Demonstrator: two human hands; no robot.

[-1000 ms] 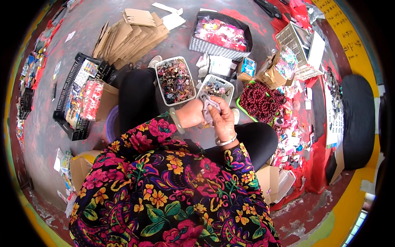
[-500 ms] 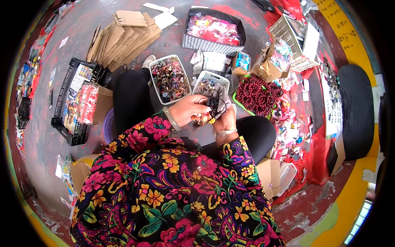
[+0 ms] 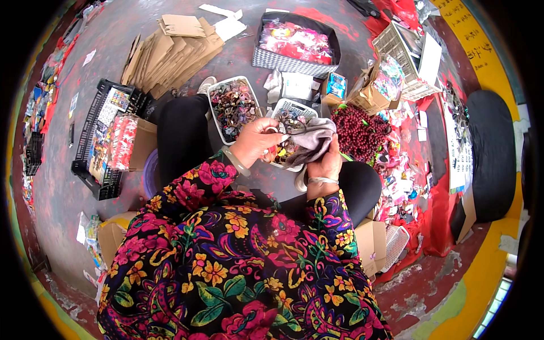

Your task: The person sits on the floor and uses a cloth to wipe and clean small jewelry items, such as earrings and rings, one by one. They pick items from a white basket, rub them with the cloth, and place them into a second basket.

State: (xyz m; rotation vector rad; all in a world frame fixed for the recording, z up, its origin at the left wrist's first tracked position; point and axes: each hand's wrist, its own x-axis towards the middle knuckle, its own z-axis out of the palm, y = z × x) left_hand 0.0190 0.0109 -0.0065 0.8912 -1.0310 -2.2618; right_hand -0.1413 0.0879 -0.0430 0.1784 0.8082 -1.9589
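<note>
My left hand (image 3: pixel 255 143) is closed in a pinch above the smaller white basket (image 3: pixel 296 103), its fingertips at the near edge of a grey cloth (image 3: pixel 316 140). What sits between those fingers is too small to make out. Gripped from the right side, the crumpled cloth hangs in my right hand (image 3: pixel 326 168), partly covering the basket. Mixed small bands and trinkets show inside that basket. Just left of it stands a larger white basket (image 3: pixel 212 116), full of many-coloured hair ties (image 3: pixel 235 105).
Dark red bead strands (image 3: pixel 362 133) lie at the right, beside a heap of small packets (image 3: pixel 396 187). Farther off stand a checked bin (image 3: pixel 294 61) with pink packages and flattened cardboard (image 3: pixel 175 54). A black crate (image 3: pixel 82 161) and purple tub (image 3: pixel 151 173) are leftward.
My right hand has moved right and slightly down, spreading the grey cloth out. The dark cord seen between my hands no longer shows there. My left hand has shifted slightly left and up.
</note>
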